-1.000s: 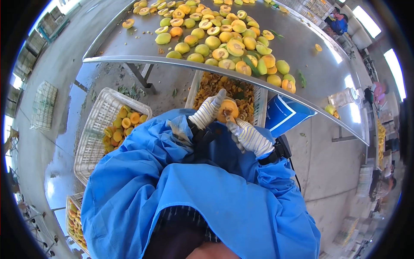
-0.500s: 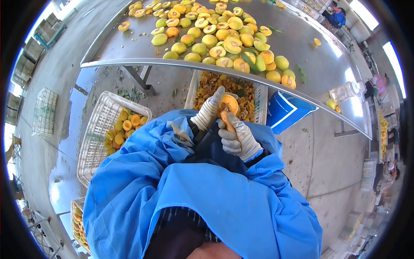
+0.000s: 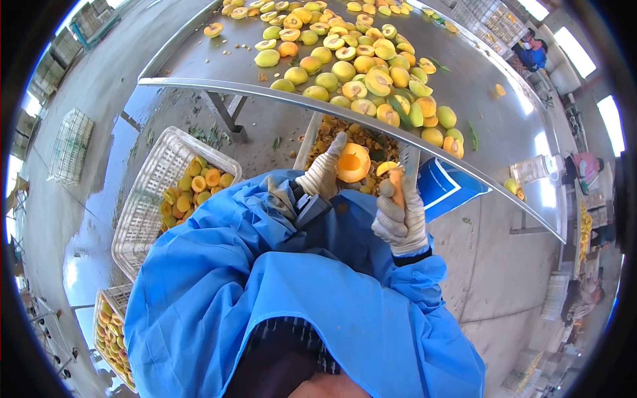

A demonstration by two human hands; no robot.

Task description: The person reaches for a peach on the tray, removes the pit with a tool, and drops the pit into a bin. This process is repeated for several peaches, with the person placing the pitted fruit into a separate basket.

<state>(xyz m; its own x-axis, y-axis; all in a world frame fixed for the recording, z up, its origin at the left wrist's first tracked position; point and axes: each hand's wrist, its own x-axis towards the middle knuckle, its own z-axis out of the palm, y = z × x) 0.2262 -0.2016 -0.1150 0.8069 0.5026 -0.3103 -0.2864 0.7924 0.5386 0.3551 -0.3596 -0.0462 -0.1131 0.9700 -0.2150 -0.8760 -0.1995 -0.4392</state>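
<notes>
My left hand (image 3: 323, 174), in a pale work glove, grips a yellow peach half (image 3: 353, 161) with its hollowed cut face showing. To its right, my gloved right hand (image 3: 403, 219) is closed round the orange-brown handle of a small pitting tool (image 3: 398, 188). A curved yellow scrap of peach flesh (image 3: 387, 167) is at the tool's top end; the blade itself is hard to make out. Tool and peach half are apart. Below them is a white crate (image 3: 307, 140) of brownish peach scraps (image 3: 325, 134), partly hidden by the hands and the table edge.
Whole and halved peaches (image 3: 343, 70) are heaped on the metal table (image 3: 219, 66), whose edge runs just ahead of my hands. A white crate (image 3: 142, 205) of peach halves stands at left, another crate (image 3: 119, 298) behind it. A blue container (image 3: 446, 188) stands at right.
My right hand has moved right and away from the peach half, carrying the tool with a flesh scrap on it. The peach half's hollow now faces up in my left hand. The view has shifted slightly.
</notes>
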